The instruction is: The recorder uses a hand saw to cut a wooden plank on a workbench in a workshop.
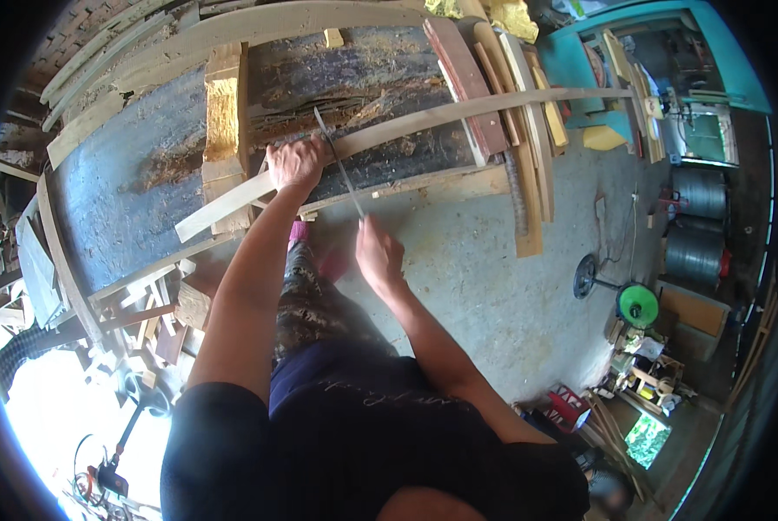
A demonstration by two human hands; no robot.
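A long wooden strip (pixel 424 120) lies slantwise over the workbench (pixel 128 208), its near left end at a thick wooden block (pixel 224 122). My left hand (pixel 296 164) is closed over the strip near that end, pressing it down. In my right hand (pixel 379 253) is the handle of a handsaw (pixel 342 169); the fingers wrap round it and hide most of it. The narrow blade points away from me and crosses the strip just right of my left hand. How deep the blade sits in the wood cannot be made out.
Several boards (pixel 532 113) lie across the bench's right end, some jutting past its near edge. Wood offcuts (pixel 159 317) are heaped at lower left. On the right are a green round fan-like object (pixel 637 305), dark drums (pixel 697 252) and a teal frame (pixel 736 43).
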